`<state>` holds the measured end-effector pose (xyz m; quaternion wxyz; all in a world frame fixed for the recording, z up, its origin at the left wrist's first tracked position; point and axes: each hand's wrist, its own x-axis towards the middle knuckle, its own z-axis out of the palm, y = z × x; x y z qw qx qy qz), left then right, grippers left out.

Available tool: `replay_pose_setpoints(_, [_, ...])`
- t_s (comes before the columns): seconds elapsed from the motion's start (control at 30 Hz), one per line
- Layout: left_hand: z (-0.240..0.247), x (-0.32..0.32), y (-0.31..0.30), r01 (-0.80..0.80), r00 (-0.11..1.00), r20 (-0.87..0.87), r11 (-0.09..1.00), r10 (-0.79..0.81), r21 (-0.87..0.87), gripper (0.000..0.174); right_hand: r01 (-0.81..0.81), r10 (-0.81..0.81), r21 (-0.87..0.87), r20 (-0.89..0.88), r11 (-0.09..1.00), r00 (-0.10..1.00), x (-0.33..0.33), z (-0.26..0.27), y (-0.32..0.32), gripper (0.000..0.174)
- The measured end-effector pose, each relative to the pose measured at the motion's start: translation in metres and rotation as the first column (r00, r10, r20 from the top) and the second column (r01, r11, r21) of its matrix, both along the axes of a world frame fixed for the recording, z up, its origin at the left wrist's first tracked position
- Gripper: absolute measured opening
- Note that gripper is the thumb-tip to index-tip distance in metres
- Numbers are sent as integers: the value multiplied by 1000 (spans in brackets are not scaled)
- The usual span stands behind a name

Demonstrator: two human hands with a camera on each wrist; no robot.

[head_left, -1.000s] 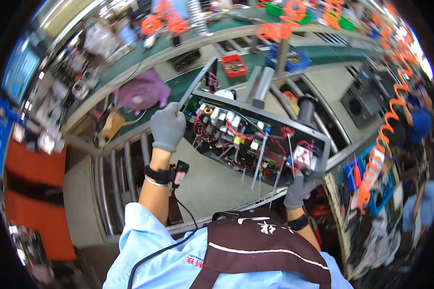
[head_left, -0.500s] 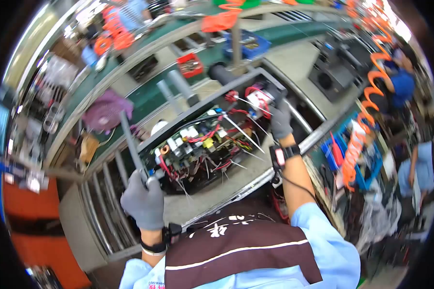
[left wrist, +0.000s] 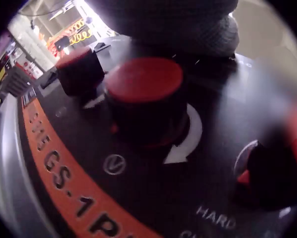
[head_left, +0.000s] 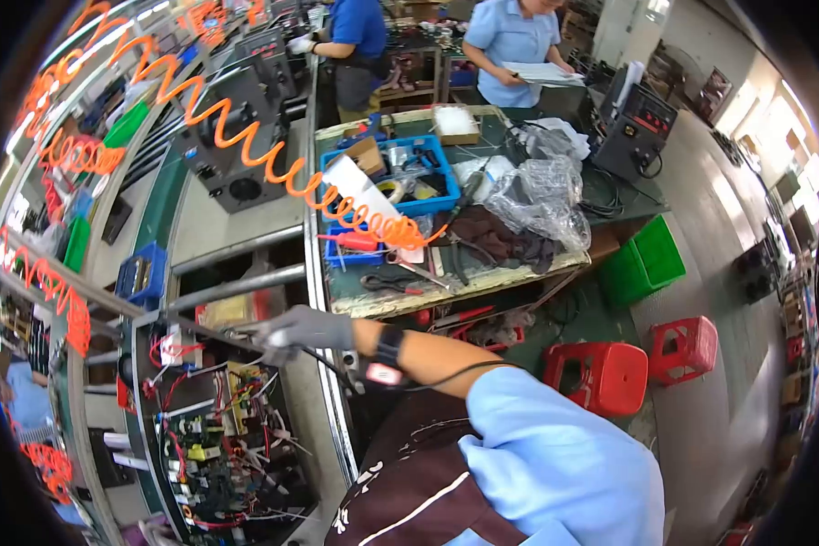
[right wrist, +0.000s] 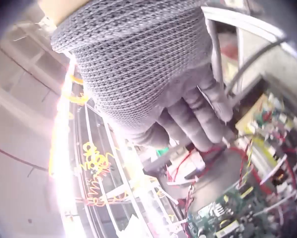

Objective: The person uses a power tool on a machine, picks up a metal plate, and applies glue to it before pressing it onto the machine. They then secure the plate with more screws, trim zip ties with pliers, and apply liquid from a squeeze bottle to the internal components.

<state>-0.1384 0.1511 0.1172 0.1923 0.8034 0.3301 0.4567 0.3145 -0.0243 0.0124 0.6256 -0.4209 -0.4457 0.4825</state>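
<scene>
An open machine chassis [head_left: 232, 455], packed with circuit boards, colored wires and white cable ties, lies on the roller line at the lower left of the head view. My gloved right hand [head_left: 314, 328] holds the edge at its near end. In the right wrist view that gray-gloved hand [right wrist: 148, 69] has its fingers over the rim, above a circuit board [right wrist: 228, 213] and red wires. The left hand is out of the head view. In the left wrist view its dark glove [left wrist: 183, 25] lies against a black control panel [left wrist: 143, 178] with red-topped knobs [left wrist: 146, 82]; its fingers are mostly hidden.
Beside the line stands a bench [head_left: 400, 300] with a blue tray [head_left: 441, 196] and clear plastic bags [head_left: 541, 200]. An orange coiled hose [head_left: 273, 173] hangs across. Red stools [head_left: 601, 373] and a green bin [head_left: 646, 264] stand right. Two people work at the back.
The head view has swung to the right, bringing the bench, stools and two people into sight. The left hand has left that view. My right hand stays at the chassis end.
</scene>
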Motion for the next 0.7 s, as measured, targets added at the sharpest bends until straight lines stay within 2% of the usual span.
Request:
replay_pose_setpoints(0.03, [2, 18, -9, -48, 998, 40, 999, 49, -18, 50, 7, -9, -35, -81, 999, 997, 14, 6, -39, 37])
replay_pose_setpoints(0.1, [1, 44, -19, -144, 990, -5, 989, 144, -13, 50, 177, -190, -171, -62, 969, 980, 62, -10, -99, 41])
replay_pose_setpoints(0.13, [-1, 54, -22, -182, 983, -27, 983, 181, -17, 49, 329, -324, -179, 56, 927, 944, 87, -14, -133, 41])
replay_pose_setpoints(0.17, [-2, 62, -22, -211, 977, -45, 977, 210, -22, 49, 343, -376, -190, -175, 920, 910, 119, -35, -163, 36])
replay_pose_setpoints(0.2, [-3, 67, -22, -240, 969, -60, 970, 238, -24, 48, 566, -617, -388, -8, 727, 787, 138, -22, -190, 34])
replay_pose_setpoints(0.23, [-4, 71, -22, -263, 963, -73, 964, 261, -27, 48, 554, -613, -265, -269, 789, 743, 178, -67, -224, 31])
replay_pose_setpoints(0.27, [-5, 76, -22, -286, 955, -87, 958, 283, -31, 48, 704, -752, -273, -152, 656, 641, 190, -64, -254, 29])
replay_pose_setpoints(0.3, [-4, 78, -21, -304, 949, -93, 952, 300, -37, 47, 643, -598, 38, -331, 765, 730, 212, -83, -289, 28])
replay_pose_setpoints(0.33, [-4, 82, -21, -324, 942, -110, 945, 318, -41, 47, 651, -546, -27, -571, 759, 613, 246, -111, -325, 25])
replay_pose_setpoints(0.37, [-4, 85, -21, -341, 935, -120, 939, 334, -50, 47, 868, -888, -233, -263, 439, 378, 259, -125, -342, 24])
replay_pose_setpoints(0.4, [-4, 87, -22, -359, 928, -129, 932, 350, -57, 46, 974, -979, -192, 143, 117, 146, 271, -125, -349, 24])
replay_pose_setpoints(0.43, [-5, 87, -23, -380, 920, -134, 923, 370, -61, 46, 963, -835, -121, 531, -241, -142, 282, -123, -355, 24])
replay_pose_setpoints(0.47, [-4, 87, -24, -399, 911, -143, 915, 387, -63, 46, 906, -496, 127, 801, -405, -334, 292, -122, -359, 25])
replay_pose_setpoints(0.5, [-2, 87, -26, -416, 902, -151, 907, 404, -63, 45, 914, -503, 119, 803, -388, -319, 301, -120, -362, 25])
replay_pose_setpoints(0.57, [-2, 89, -29, -439, 891, -161, 896, 425, -64, 45, 962, -424, -73, 904, -264, -48, 316, -119, -367, 23])
replay_pose_setpoints(0.6, [-2, 91, -30, -446, 887, -165, 893, 431, -61, 44, 961, -427, -80, 903, -264, -42, 324, -122, -366, 23])
replay_pose_setpoints(0.67, [1, 95, -30, -450, 883, -172, 891, 436, -53, 44, 984, -232, -106, 970, -146, 70, 332, -128, -367, 24])
replay_pose_setpoints(0.7, [3, 96, -31, -457, 878, -183, 888, 441, -51, 43, 985, -213, -114, 973, -128, 85, 325, -115, -365, 25])
